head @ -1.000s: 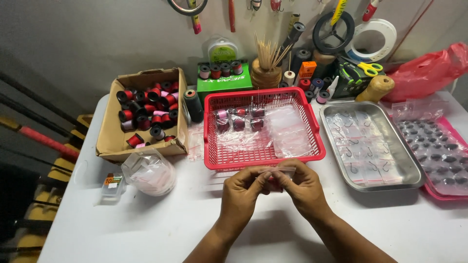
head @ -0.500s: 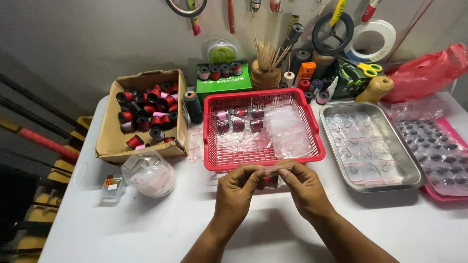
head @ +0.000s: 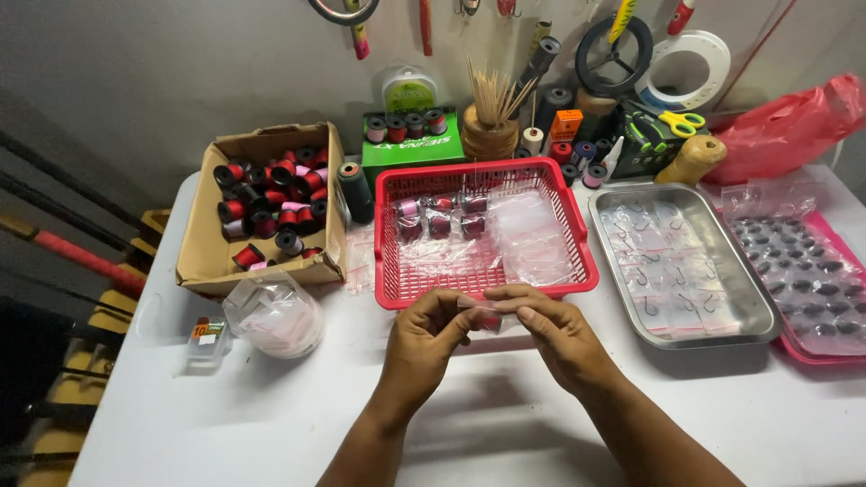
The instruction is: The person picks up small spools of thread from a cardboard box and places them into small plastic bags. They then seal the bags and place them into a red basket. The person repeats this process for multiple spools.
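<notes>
Small clear plastic bag (head: 487,317) with a dark red spool inside, pinched between both hands just above the white bench (head: 505,424), right in front of the red basket (head: 397,271). Left hand (head: 424,341) closed on the bag's left edge, thumb and forefinger together. Right hand (head: 559,334) closed on its right edge, fingers stretched along the top. Fingertips of the two hands almost meeting over the bag.

Inside the basket, several bagged spools (head: 439,216) toward the back and loose clear bags (head: 532,239) at the right. Left of the basket, a cardboard box (head: 203,261) packed with red and black thread spools. Near the box's front, a bundle of clear bags (head: 275,316). Right of the basket, a metal tray (head: 749,316) holding bagged hooks. Further right, a pink tray (head: 825,347) of dark weights, partly cut off by the picture's edge.
</notes>
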